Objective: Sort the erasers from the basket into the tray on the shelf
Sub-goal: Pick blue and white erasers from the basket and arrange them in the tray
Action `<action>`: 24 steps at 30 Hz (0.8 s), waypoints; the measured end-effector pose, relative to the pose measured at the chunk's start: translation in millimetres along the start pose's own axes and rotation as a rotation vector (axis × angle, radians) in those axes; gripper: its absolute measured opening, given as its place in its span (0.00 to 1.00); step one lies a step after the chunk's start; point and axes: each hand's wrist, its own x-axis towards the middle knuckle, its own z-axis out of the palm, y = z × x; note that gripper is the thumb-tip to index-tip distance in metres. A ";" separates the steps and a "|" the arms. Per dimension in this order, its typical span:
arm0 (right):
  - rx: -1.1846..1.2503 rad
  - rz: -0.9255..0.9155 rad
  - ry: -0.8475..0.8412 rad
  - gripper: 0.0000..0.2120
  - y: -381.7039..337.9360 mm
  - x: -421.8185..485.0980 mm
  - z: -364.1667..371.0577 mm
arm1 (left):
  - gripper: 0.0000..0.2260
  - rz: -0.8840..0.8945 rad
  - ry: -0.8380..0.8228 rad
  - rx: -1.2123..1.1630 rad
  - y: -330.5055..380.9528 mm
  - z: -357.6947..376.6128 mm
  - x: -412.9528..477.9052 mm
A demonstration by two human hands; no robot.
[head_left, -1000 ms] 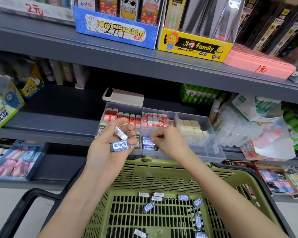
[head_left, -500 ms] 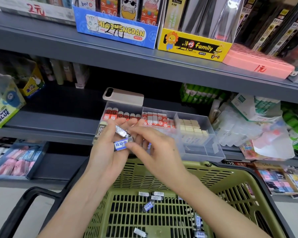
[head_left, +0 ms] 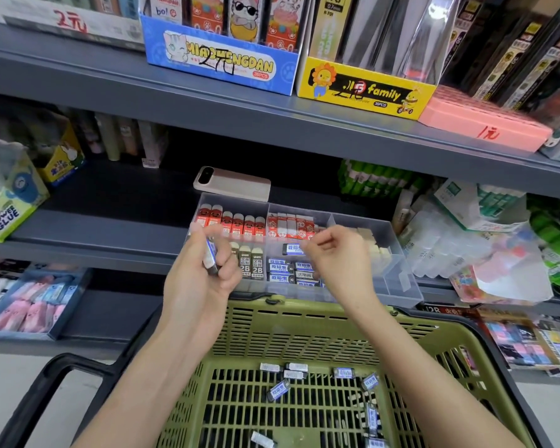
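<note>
— Grey shop shelving (head_left: 110, 227) fills the view. How far along does the sorting look?

— Partway, I'd say. Below it, the green basket (head_left: 304, 321) has roughly ten loose erasers (head_left: 277, 392) scattered on its floor, so plenty is left.

— And the clear tray (head_left: 401, 273) on the middle shelf?

— Its front middle compartment already holds a stacked batch (head_left: 278, 270) of the same blue-and-white kind. Other compartments hold red, beige and 2B sorts.

— What are the hands doing?

— Left hand (head_left: 201, 286), in front of the tray's left end, has its fingers curled round a held eraser (head_left: 210, 253), perhaps more than one; blur hides the count. Right hand (head_left: 340, 263) hovers over the middle compartment, fingers loosely bent.

— Carrying anything?

— One single eraser (head_left: 293, 249) sits right at its fingertips, above the batch. Whether it is pinched or already let go, I cannot tell.
</note>
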 end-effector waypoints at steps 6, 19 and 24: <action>-0.300 -0.099 -0.035 0.06 4.4 7.3 25.6 | 0.14 -0.005 -0.052 0.006 -2.9 3.1 -3.6; 0.042 -0.172 -0.187 0.13 -13.3 -12.6 5.9 | 0.15 0.199 -0.179 0.444 -5.4 3.5 -10.2; 0.576 -0.057 -0.400 0.04 -26.2 -37.4 -14.8 | 0.18 0.222 -0.207 0.504 -7.9 3.2 -12.7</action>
